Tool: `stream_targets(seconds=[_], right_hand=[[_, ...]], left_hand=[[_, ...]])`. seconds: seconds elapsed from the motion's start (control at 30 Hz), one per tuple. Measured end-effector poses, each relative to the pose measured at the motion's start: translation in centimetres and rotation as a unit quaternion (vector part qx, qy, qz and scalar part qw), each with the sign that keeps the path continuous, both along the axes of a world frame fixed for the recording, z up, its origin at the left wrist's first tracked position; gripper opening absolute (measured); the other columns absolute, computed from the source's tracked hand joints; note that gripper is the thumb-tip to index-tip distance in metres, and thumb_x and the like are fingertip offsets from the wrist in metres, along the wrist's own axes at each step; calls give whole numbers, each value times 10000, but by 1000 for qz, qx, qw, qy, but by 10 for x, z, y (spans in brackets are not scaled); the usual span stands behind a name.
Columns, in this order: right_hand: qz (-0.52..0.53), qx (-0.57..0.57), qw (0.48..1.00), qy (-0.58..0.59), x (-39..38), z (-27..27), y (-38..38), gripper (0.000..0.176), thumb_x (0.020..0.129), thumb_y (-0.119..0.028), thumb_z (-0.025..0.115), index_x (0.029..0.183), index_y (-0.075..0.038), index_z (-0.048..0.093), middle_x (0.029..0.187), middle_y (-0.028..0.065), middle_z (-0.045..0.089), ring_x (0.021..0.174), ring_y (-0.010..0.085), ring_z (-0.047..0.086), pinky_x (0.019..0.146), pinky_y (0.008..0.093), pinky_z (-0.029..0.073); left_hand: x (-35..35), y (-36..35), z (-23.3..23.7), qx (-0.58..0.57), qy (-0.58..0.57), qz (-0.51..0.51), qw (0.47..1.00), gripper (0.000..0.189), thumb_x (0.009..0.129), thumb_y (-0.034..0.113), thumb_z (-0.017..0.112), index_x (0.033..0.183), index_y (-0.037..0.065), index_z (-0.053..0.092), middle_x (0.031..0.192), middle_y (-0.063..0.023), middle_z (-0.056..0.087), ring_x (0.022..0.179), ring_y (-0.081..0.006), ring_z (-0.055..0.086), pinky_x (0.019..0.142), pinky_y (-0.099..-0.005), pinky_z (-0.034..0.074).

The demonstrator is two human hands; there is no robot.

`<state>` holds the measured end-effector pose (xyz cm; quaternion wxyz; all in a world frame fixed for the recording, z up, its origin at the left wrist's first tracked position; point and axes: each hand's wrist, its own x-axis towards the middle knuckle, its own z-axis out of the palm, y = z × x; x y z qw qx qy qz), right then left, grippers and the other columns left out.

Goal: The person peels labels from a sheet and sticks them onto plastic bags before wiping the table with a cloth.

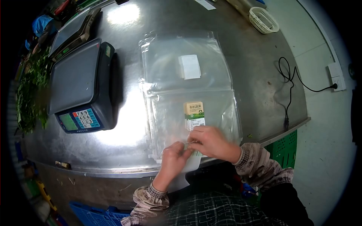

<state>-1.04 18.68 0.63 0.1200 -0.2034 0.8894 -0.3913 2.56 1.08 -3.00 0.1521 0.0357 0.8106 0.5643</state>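
My left hand (pixel 174 159) and my right hand (pixel 213 142) meet at the table's near edge, fingers closed in a pinch. Between them is a label on white backing paper (pixel 193 163), whose lower part hangs below my fingers; a little green print shows beside them. Just beyond my right hand, a tan, green and white printed label (pixel 195 113) lies on a stack of clear plastic bags (pixel 222 109). Farther up, a plain white paper label (pixel 190 67) lies on another stack of clear bags (pixel 158 56).
A digital scale (pixel 75 79) stands left on the metal table (pixel 128 150), with a second scale (pixel 73 32) behind it. Leafy greens (pixel 32 90) lie at the far left. A white basket (pixel 263 20) and a black cord (pixel 290 79) are right. Crates (pixel 284 148) stand below.
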Motion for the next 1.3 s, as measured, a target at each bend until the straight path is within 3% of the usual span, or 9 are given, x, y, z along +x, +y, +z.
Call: stream_targets(seconds=[0.1, 0.3, 0.37, 0.47, 0.67, 0.8, 0.97, 1.1, 1.3], right_hand=[[-18, -6, 997, 76, 8, -5, -1, 140, 782, -154, 703, 813, -40, 628, 755, 56, 618, 655, 217, 614, 586, 340, 486], [-360, -252, 829, -346, -13, -14, 15, 163, 861, -151, 652, 803, -8, 598, 695, -6, 587, 611, 66, 537, 524, 237, 426], [-373, -204, 879, -215, -18, -57, 20, 197, 814, -174, 692, 792, -5, 593, 677, 65, 608, 599, 131, 577, 525, 290, 446], [-332, 91, 937, -53, -28, -73, 19, 287, 772, -260, 716, 795, -13, 572, 710, 160, 630, 624, 285, 627, 579, 390, 487], [-90, 193, 976, 35, 1, -45, 40, 335, 769, -313, 740, 912, -58, 578, 678, 116, 627, 623, 271, 649, 564, 368, 504], [-104, 68, 988, -86, 11, -60, 26, 283, 835, -316, 652, 843, -37, 606, 702, 162, 608, 709, 339, 642, 628, 427, 487], [-35, -51, 981, -185, -29, -33, 44, 232, 896, -228, 629, 890, 3, 648, 614, 49, 540, 623, 89, 514, 594, 312, 446], [-298, 29, 894, 333, -211, 49, 93, 215, 926, -205, 536, 899, -16, 637, 724, 66, 626, 593, 152, 567, 531, 325, 470], [-247, -131, 957, -79, -81, 31, 18, 171, 759, -66, 731, 870, -18, 611, 784, -18, 614, 738, 57, 562, 655, 245, 467]], left_hand=[[-6, 0, 9, -20, -99, -2, 995, 225, 769, 108, 730, 686, -14, 560, 610, -164, 553, 505, -234, 524, 496, -361, 425], [-10, -11, -5, 57, -165, 11, 985, 160, 774, 129, 729, 811, -8, 653, 700, -120, 619, 582, -217, 584, 579, -314, 479], [-10, -10, -13, 96, -135, -8, 986, 174, 773, 133, 734, 869, 4, 667, 815, -111, 640, 699, -228, 612, 661, -311, 494], [-10, -14, -27, 46, -57, -105, 992, 224, 763, 123, 744, 957, 37, 673, 1096, -106, 612, 1012, -253, 586, 857, -329, 470], [-7, -13, -26, 54, -71, -78, 993, 221, 769, 88, 747, 972, 21, 690, 1102, -86, 626, 1036, -212, 579, 896, -312, 456], [-2, -27, 6, 137, -38, -184, 973, 217, 742, 73, 765, 936, 33, 677, 922, -114, 635, 837, -255, 616, 751, -339, 498], [-13, -11, 10, 86, 33, -153, 984, 174, 744, 103, 754, 874, 24, 668, 1023, -171, 650, 942, -330, 624, 908, -396, 481], [-7, -13, -34, 24, 24, -142, 989, 186, 745, 109, 750, 896, 27, 681, 1078, -173, 649, 1042, -342, 602, 1077, -435, 353], [-7, -11, -21, 20, -48, -89, 995, 193, 764, 131, 744, 914, 28, 681, 1100, -137, 652, 1105, -342, 576, 1071, -425, 361]])
